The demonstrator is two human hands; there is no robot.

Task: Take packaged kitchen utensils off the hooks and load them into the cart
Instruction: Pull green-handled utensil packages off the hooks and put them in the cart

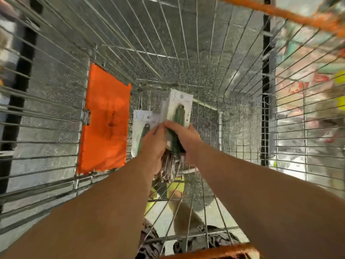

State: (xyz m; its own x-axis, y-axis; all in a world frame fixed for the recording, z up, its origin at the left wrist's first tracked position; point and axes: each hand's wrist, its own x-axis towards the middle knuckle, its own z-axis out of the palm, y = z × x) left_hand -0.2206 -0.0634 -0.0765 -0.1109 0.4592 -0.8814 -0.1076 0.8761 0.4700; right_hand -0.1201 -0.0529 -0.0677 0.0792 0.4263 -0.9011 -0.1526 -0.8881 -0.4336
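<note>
I look straight down into a wire shopping cart (56, 113). Both arms reach deep into it. My left hand (152, 146) grips a packaged utensil (142, 121), a green handle on a white card, low in the basket. My right hand (183, 137) grips a second packaged utensil (179, 107) of the same kind, its white card standing up just right of the first. Metal wire ends of the utensils (169, 167) hang below both hands. The two packs overlap between my hands.
An orange plastic flap (106, 118) hangs on the cart's left inner side. Orange handle parts (211, 253) frame the near edge and the top right. Blurred shelves with colourful goods (317, 81) show through the right wall. Speckled floor lies beneath.
</note>
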